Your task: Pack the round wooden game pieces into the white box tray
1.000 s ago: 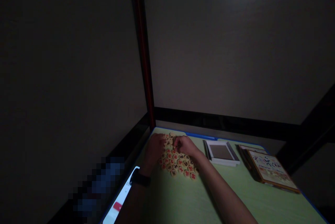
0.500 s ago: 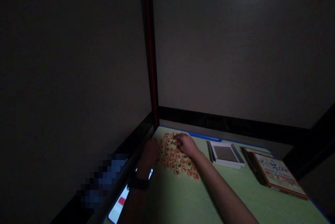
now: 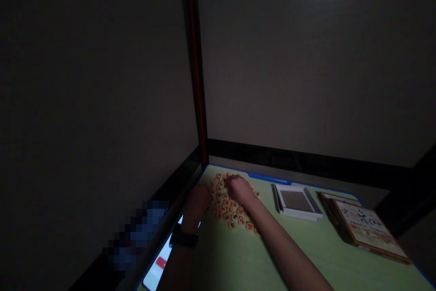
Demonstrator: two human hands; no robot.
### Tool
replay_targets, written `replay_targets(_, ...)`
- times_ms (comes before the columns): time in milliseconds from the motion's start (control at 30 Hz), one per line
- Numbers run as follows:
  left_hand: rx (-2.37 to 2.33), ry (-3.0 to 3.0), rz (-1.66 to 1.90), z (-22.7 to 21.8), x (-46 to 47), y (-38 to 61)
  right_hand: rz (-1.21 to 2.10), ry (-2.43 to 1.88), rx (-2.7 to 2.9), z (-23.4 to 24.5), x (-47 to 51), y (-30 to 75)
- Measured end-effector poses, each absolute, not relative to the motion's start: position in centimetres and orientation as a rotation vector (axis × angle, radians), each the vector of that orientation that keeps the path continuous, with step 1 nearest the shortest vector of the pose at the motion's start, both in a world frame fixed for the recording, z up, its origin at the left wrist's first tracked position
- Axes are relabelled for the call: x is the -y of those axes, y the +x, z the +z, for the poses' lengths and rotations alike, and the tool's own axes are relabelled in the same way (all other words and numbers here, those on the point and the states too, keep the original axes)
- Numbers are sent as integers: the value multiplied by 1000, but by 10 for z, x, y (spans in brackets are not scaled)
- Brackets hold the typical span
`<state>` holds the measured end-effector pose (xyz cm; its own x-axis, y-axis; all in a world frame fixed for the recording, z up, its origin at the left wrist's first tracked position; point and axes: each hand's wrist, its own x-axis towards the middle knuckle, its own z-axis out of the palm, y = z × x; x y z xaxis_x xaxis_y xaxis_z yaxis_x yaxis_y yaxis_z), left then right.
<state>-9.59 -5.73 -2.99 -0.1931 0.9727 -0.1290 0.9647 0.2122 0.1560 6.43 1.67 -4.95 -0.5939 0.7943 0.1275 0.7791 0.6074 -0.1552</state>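
Several round wooden game discs (image 3: 229, 209) with red or black characters lie packed flat on the green table (image 3: 238, 259) near its far left corner. My right hand (image 3: 239, 189) rests on the far part of the cluster, fingers curled down onto the discs. My left hand (image 3: 198, 200), a black watch (image 3: 184, 239) on its wrist, lies at the cluster's left edge, its fingers bent against the outer discs. The dim light hides whether either hand pinches a disc.
A shallow white tray (image 3: 297, 201) sits right of the discs. Further right lies a flat printed box (image 3: 368, 229). A phone with a lit screen (image 3: 158, 267) lies at the table's left edge. Dark walls and a red post (image 3: 195, 68) close the corner.
My right hand has drawn back slightly over the discs. My left hand has moved from the top of the cluster to its left edge.
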Motion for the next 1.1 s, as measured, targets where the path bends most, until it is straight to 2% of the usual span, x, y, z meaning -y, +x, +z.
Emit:
replay_targets(667, -2243, 1853, 180, -40, 55, -100, 260, -1401, 2522, -40, -13, 70)
replay_targets(967, -2242, 1922, 169, -41, 56, -117, 567, -1092, 2527, -45, -7, 48)
replay_targets(1100, -2307, 1904, 97, -34, 62, -127, 578, -944, 2669, -47, 2, 19)
